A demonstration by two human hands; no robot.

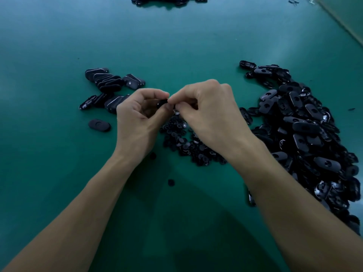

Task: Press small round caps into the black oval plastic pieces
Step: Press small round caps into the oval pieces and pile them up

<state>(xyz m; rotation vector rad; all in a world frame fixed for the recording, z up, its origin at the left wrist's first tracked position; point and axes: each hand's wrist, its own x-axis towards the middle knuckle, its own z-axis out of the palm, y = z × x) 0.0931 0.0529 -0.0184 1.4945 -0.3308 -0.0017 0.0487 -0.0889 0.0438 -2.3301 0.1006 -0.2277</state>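
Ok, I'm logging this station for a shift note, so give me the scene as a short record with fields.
Surface: green table
Left hand: pinches black oval plastic piece
Right hand: fingertips pinch the same piece; any cap beneath them hidden
Between wrists: pile of small round black caps
Right side: large heap of black oval pieces
Left side: stacked rows of black oval pieces

place: small-parts assembly workshop | surface: wide green work mat (pixel 176 46) | evidence: bulk heap of black oval pieces (pixel 306 134) on the mat's right side; pile of round caps (pixel 182 138) at its middle; stacked ovals (pixel 106 81) on its left; another heap (pixel 169 0) at its far edge
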